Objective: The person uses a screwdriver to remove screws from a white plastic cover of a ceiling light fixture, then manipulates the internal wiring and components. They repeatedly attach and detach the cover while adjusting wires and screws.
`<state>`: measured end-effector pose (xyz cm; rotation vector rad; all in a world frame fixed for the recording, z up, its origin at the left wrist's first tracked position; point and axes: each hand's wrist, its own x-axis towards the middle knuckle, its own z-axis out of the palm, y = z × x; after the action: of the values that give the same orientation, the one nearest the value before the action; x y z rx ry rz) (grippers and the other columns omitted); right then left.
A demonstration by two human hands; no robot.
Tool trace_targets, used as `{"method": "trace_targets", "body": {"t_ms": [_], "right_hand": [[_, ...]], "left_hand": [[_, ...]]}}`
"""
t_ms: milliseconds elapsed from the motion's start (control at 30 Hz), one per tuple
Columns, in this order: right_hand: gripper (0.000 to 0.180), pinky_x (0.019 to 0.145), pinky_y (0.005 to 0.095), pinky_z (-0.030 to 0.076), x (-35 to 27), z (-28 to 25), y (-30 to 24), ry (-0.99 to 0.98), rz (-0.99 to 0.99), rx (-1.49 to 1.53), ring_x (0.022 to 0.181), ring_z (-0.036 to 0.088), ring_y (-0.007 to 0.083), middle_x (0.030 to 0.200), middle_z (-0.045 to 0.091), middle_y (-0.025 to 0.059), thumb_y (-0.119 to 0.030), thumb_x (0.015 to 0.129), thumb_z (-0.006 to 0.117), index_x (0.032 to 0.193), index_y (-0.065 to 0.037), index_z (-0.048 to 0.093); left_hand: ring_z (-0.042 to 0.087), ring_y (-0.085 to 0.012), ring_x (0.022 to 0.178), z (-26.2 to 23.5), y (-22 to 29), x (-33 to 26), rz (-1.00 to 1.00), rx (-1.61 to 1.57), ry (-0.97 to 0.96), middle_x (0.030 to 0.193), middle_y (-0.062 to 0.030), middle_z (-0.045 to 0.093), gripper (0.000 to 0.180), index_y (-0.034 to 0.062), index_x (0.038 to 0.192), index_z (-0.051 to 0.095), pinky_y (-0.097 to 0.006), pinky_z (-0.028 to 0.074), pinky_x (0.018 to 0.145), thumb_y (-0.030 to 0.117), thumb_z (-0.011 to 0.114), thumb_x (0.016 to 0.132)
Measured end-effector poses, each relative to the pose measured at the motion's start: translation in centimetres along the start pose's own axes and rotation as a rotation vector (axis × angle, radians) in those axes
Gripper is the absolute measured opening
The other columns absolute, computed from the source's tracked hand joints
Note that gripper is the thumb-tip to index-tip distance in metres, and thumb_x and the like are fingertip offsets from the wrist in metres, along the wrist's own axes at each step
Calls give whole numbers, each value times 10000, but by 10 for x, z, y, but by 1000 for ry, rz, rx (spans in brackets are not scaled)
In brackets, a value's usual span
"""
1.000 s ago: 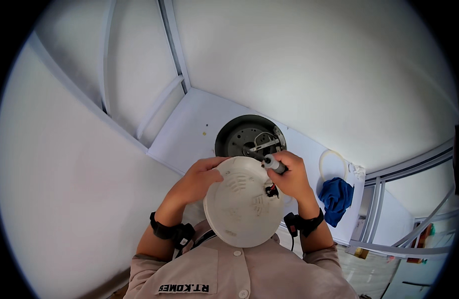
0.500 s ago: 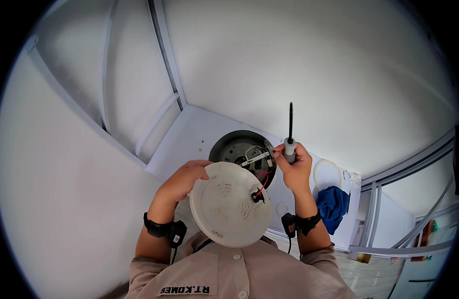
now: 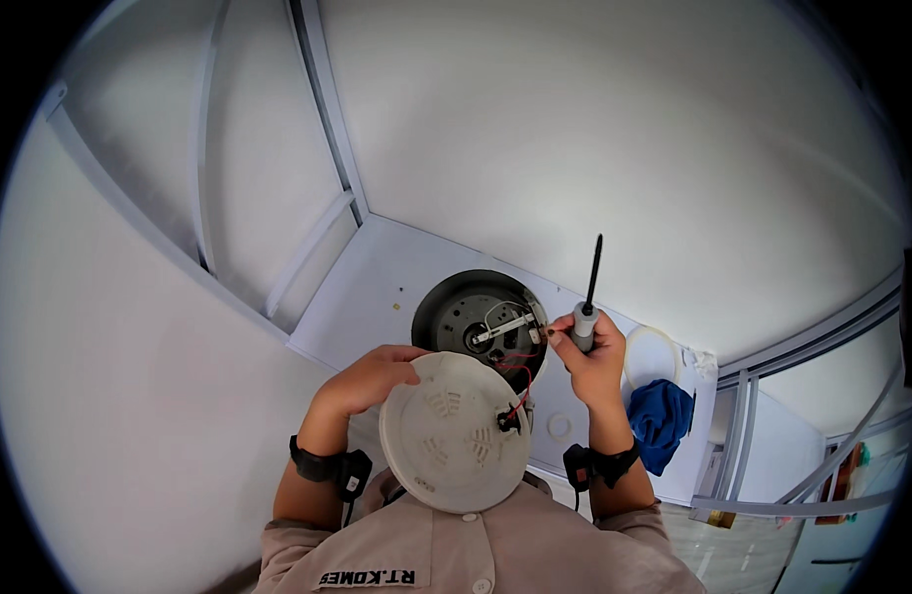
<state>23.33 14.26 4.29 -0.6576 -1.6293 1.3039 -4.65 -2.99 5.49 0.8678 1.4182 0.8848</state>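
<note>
My left hand [image 3: 369, 378] grips the rim of a round white plastic base cover [image 3: 454, 433], tilted up off a dark round appliance underside [image 3: 479, 317] whose metal parts and wiring are exposed. Red and black wires [image 3: 516, 378] run from the cover into the dark opening. My right hand [image 3: 591, 361] holds a screwdriver [image 3: 587, 300] with a grey handle, its black shaft pointing up and away, and its fingertips touch the appliance's right edge.
The appliance sits on a white table [image 3: 377, 287] set against white walls. A white round lid [image 3: 650, 354] and a blue cloth [image 3: 660, 418] lie at the right. A small white ring [image 3: 558, 427] rests near the table's front edge. Both wrists wear black bands.
The white cover has swung down and left, off the dark underside, exposing the wires. My right hand lifted the screwdriver from the appliance so its shaft points upward.
</note>
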Motion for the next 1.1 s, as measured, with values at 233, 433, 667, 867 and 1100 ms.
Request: {"method": "trace_targets", "body": {"t_ms": [233,433,667,867,1100], "right_hand": [[175,782,260,535,-13,-10,6,73,-37,-35,858,661,93,956,743,37,64,894,760,1026,-25,686],[151,785,260,539,-21,6,20,117,20,12,863,661,87,969,748,39,40,906,757,1026,-28,694],[193,765,307,561,-33,17,23,-74,-6,-238,836,717,170,940,757,99,-6,849,800,1022,-23,715],[282,705,392,567,-34,17,13,-96,-171,-474,791,713,339,915,742,127,-34,746,831,1000,-36,709],[351,728,396,560,-36,18,1,-264,-432,-693,831,714,263,913,751,40,-67,658,809,993,-116,716]], "left_hand": [[673,-185,1111,-3,-6,-4,44,-81,-7,1236,-124,718,503,-67,1329,665,-313,531,984,83,590,855],[674,-187,1128,4,-13,9,114,-43,74,1275,-121,707,499,-34,1365,652,-325,535,991,65,584,881],[694,-165,1009,24,-9,15,97,233,114,1249,-101,721,458,15,1371,659,-327,563,856,88,607,922],[618,-342,1143,44,16,-1,552,834,368,1264,-153,666,406,36,1280,703,-429,512,996,91,709,877],[583,-366,1197,76,15,-2,654,900,287,1192,-147,695,342,43,1175,742,-469,488,1031,92,770,838]]}}
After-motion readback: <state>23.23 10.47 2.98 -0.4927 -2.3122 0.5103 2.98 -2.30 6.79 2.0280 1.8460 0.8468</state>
